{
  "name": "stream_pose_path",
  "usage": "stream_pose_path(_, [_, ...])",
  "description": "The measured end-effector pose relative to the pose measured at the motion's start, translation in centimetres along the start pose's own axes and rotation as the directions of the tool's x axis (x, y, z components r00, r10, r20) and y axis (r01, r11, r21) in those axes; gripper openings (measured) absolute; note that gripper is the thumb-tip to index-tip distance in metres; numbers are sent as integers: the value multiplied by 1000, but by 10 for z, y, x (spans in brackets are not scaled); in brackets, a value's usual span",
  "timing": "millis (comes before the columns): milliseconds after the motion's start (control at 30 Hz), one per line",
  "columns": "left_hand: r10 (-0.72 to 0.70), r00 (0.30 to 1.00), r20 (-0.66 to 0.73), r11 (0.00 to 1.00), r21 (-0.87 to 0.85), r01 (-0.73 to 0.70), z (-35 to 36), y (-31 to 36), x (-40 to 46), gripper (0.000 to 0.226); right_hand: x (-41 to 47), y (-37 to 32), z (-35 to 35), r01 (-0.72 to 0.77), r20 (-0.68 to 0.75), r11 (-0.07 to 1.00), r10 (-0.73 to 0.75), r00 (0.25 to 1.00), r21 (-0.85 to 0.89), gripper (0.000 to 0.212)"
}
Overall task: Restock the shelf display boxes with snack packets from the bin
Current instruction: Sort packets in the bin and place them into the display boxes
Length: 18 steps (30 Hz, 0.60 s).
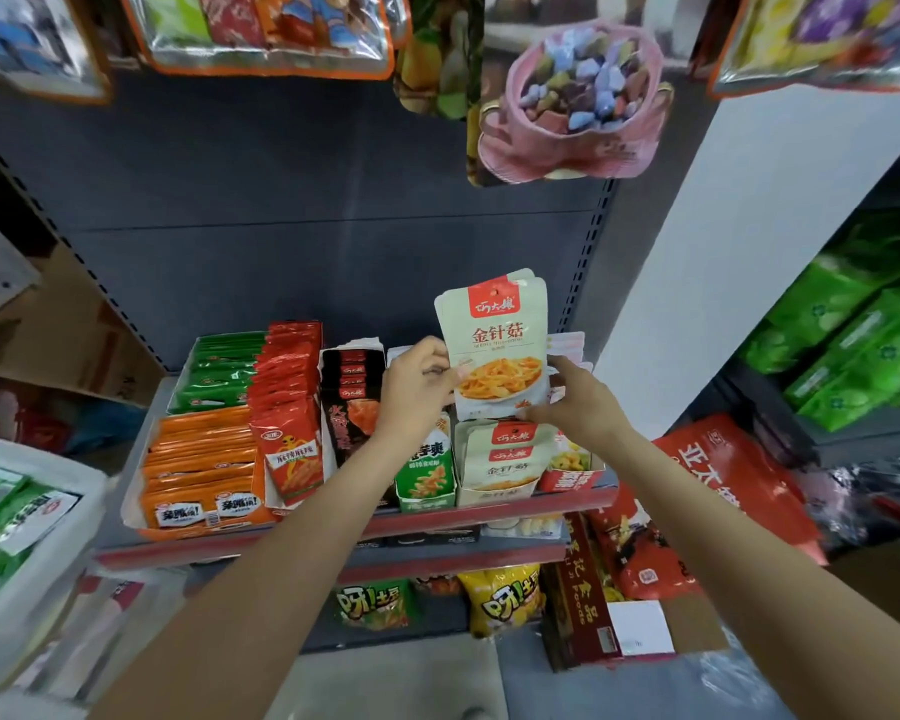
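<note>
Packets (494,345) of golden-needle mushroom snack were what I had in hand, a small stack of them upright between both my hands, above the shelf's front row. My left hand (417,387) pinched the stack's left edge, thumb in front and fingers behind, closed firmly on it. My right hand (575,394) cupped the lower right corner, fingers wrapped against the stack's side and bottom. At least two more packets showed fanned behind the front one.

Just below sat the matching display box (494,467), open-topped, with like packets already standing in it. To do this step well, I judged I should square the stack first, tapping its bottom edges level, then lower it straight down behind the packets already there, keeping the printed faces forward so the row read cleanly.

The stack's long axis ran vertically, tilted slightly to the right at the top. Its red header with the hang hole pointed up, its sealed bottom pointed down toward the box, and its face looked out at me.

Farther back stood the grey shelf backboard (333,226).
</note>
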State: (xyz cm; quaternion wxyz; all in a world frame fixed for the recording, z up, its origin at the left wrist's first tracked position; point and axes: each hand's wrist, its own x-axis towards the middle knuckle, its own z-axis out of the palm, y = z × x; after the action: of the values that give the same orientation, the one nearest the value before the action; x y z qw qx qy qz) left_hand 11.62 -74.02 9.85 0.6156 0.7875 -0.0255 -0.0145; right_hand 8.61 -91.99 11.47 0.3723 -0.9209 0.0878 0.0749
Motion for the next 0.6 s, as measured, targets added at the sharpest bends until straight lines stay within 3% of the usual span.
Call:
stream_pose_path(67, [-22,998,53,1000,-9,22,-2,-1,-1,10,2,4,0,13,-8,1000,-13,1000,11,56])
stream_pose_path(167, [-31,998,54,999,26,30,-5,-6,2,7,6,12,3,49,-17,999,-50,999,-17,7])
stream_pose_path(233, [8,1000,16,996,85,-9,-3,-8,3,8,9,14,6,53,-58,998,-55,997,-32,24])
stream_pose_path(400, [93,994,-61,968,241,-75,7,-11,2,12,17,14,13,-10,-121,990,-7,993,-140,21])
stream_pose_path(533, [54,998,25,937,344,-60,10,-20,-1,13,23,17,12,-58,-75,982,45,996,-181,8])
stream_pose_path(600, [2,994,110,921,387,-44,10,-25,0,14,24,15,9,-19,-62,993,12,998,-120,20])
